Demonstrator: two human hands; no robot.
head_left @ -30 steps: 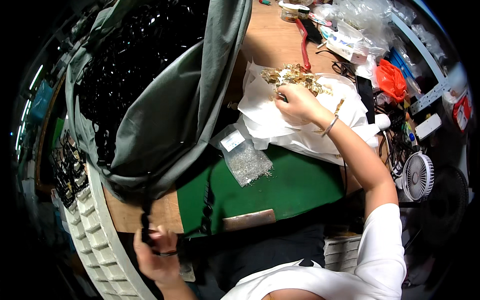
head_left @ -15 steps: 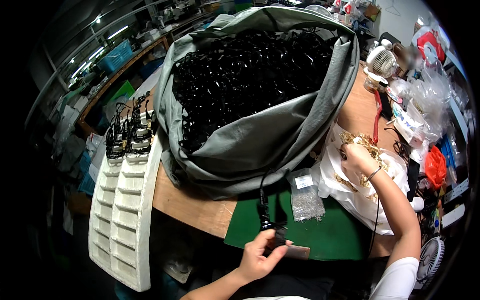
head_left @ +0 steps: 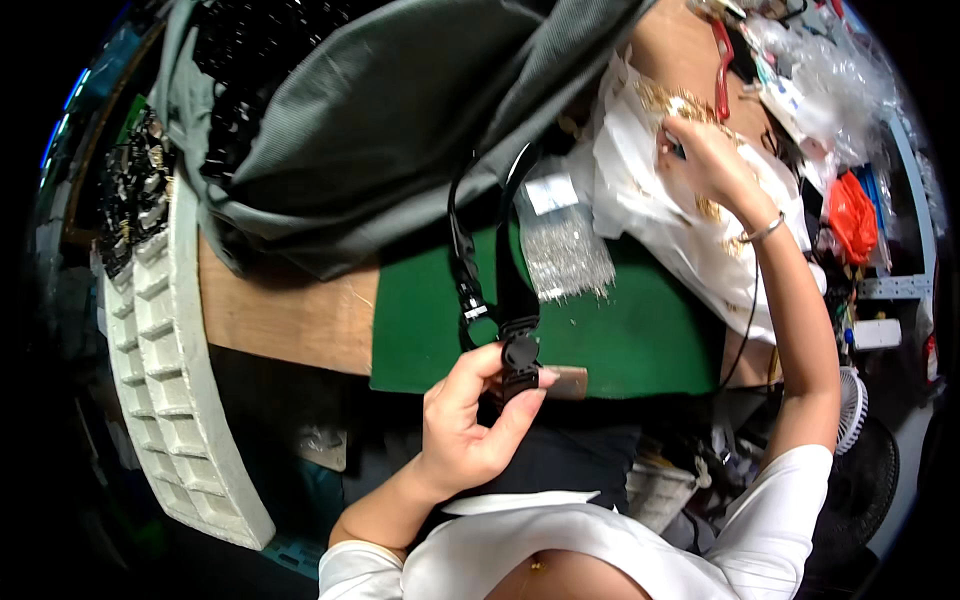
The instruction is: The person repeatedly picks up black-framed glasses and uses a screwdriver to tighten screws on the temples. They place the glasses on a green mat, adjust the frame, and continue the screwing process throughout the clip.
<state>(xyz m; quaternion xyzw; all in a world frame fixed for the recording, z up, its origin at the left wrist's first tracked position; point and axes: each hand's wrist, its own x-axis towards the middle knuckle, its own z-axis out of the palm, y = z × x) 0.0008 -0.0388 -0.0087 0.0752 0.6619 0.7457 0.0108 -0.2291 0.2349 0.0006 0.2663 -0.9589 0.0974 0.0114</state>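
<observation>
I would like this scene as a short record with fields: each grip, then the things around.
Left grip: closed on black strap
Right grip: at gold pieces on white sheet; hold unclear
Mat: green
Bag: clear, partly over the mat, with silvery bits
Sack: grey, black pieces inside
Tray: white, compartmented, at left

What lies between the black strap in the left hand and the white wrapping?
A clear plastic bag of small shiny pieces lies there, on the green mat, in the head view.
</observation>
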